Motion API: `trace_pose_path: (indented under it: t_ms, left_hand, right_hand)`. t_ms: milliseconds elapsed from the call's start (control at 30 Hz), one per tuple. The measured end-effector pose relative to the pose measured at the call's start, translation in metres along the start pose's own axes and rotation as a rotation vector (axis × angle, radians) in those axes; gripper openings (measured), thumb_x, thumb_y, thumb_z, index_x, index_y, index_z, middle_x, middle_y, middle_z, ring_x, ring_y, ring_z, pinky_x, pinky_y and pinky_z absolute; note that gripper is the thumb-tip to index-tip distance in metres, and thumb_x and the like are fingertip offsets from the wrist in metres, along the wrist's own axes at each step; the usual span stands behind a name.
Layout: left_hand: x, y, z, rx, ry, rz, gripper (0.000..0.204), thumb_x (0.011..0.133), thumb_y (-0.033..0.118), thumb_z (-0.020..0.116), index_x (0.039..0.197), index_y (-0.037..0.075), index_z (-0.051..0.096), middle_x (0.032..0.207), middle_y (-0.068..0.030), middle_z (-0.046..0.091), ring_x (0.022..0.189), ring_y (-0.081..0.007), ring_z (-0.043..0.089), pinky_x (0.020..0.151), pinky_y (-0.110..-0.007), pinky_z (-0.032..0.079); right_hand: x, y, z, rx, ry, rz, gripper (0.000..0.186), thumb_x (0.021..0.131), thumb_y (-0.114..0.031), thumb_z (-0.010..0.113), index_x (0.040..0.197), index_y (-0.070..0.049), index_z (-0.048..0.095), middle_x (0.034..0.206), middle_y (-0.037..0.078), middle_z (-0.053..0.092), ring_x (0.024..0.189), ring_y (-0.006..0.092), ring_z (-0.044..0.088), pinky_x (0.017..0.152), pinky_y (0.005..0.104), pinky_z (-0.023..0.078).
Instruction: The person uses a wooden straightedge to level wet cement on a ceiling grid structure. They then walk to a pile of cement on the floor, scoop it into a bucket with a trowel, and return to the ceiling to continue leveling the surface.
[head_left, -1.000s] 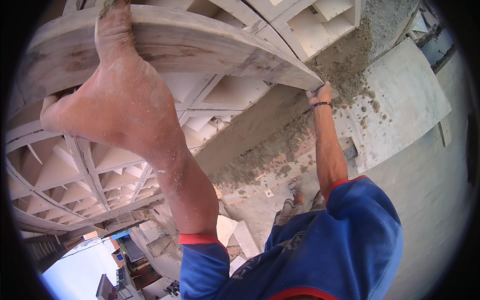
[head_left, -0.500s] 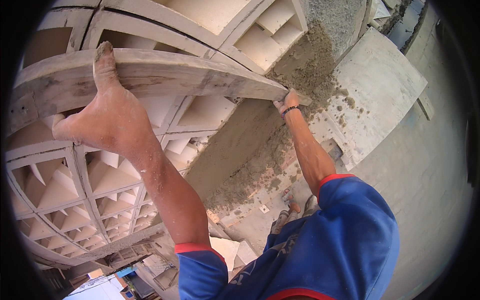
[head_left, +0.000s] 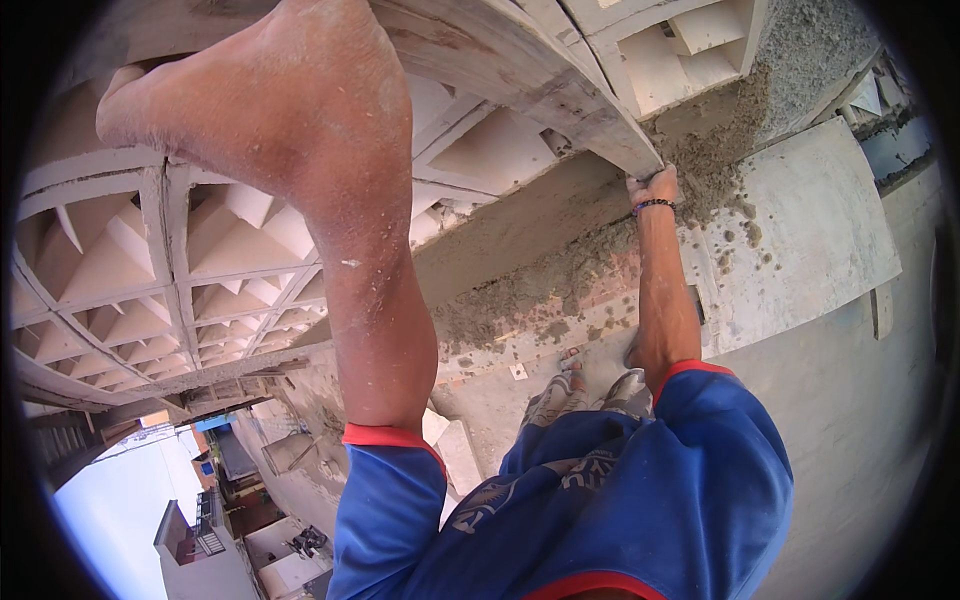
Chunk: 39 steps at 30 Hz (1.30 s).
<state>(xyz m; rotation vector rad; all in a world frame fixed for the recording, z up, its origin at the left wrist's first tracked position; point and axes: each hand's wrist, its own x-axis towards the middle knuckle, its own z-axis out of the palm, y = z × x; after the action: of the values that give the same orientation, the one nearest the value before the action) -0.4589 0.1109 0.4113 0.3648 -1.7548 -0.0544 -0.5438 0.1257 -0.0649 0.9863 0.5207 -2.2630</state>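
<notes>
A long wooden board (head_left: 545, 90) slants against a wall of pale breeze blocks (head_left: 165, 235). My left hand (head_left: 270, 100), dusty and raised close to the view, grips the upper part of the board; its fingertips are hidden. Lower down, my right hand (head_left: 655, 186), with a dark beaded bracelet at the wrist, is closed round the board's far end. Wet grey mortar (head_left: 520, 235) covers the wall strip beside the blocks, below the board. More rough mortar (head_left: 715, 140) lies around the board's end.
A pale flat sheet (head_left: 800, 230) spattered with mortar crumbs lies to the right, on the concrete floor (head_left: 800, 420). My feet (head_left: 570, 362) stand by the wall's base. At the lower left, a building (head_left: 200, 545) and sky show beyond the wall.
My left hand has risen and come closer to the view, and the board is tilted more steeply. The right hand still holds its end. The view has shifted, showing more sky.
</notes>
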Motion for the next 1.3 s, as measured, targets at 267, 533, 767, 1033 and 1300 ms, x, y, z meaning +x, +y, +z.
trace_pose_path:
  t_ms: [267,533,767,1033,1300]
  left_hand:
    - [-0.002,0.025,-0.017,-0.252,-0.101,-0.041,0.057,0.078,0.017,0.078,0.109,-0.014,0.042,0.102,-0.0233,0.055,0.094,-0.0290,0.058,0.088,-0.035,0.047]
    - [-0.011,0.032,-0.006,0.009,-0.034,-0.110,0.059,0.076,0.018,0.079,0.110,-0.012,0.042,0.107,-0.0240,0.053,0.108,-0.0319,0.051,0.100,-0.041,0.037]
    - [0.004,-0.009,-0.001,0.242,-0.034,0.042,0.063,0.073,0.011,0.082,0.107,-0.020,0.038,0.104,-0.0259,0.056,0.093,-0.0239,0.060,0.081,-0.031,0.053]
    - [-0.001,0.011,0.017,0.111,-0.034,-0.130,0.065,0.074,0.010,0.080,0.112,-0.018,0.036,0.105,-0.0267,0.058,0.092,-0.0269,0.063,0.081,-0.033,0.056]
    - [0.009,0.017,0.015,0.098,-0.035,-0.132,0.069,0.074,0.013,0.081,0.111,-0.016,0.031,0.106,-0.0265,0.052,0.096,-0.0275,0.060,0.082,-0.031,0.055]
  right_hand:
    - [-0.008,-0.008,0.003,-0.108,0.007,0.007,0.042,0.097,-0.031,0.030,0.118,-0.002,0.052,0.119,0.014,0.058,0.099,0.0305,0.059,0.075,0.0451,0.049]
    - [-0.001,-0.005,0.003,-0.060,0.089,-0.006,0.041,0.097,-0.029,0.028,0.118,-0.003,0.052,0.119,0.014,0.058,0.098,0.0308,0.060,0.077,0.0447,0.050]
    - [0.001,-0.003,-0.002,0.018,0.092,0.055,0.055,0.099,-0.036,0.040,0.142,-0.004,0.026,0.146,0.015,0.031,0.124,0.0372,0.043,0.102,0.0554,0.036]
    - [-0.007,-0.010,0.006,-0.057,0.200,0.118,0.060,0.098,-0.032,0.041,0.148,-0.011,0.017,0.150,0.017,0.023,0.128,0.0416,0.038,0.103,0.0606,0.037]
    - [-0.013,-0.009,0.010,-0.047,0.156,0.074,0.059,0.096,-0.028,0.042,0.147,-0.010,0.018,0.148,0.018,0.026,0.125,0.0400,0.043,0.100,0.0623,0.038]
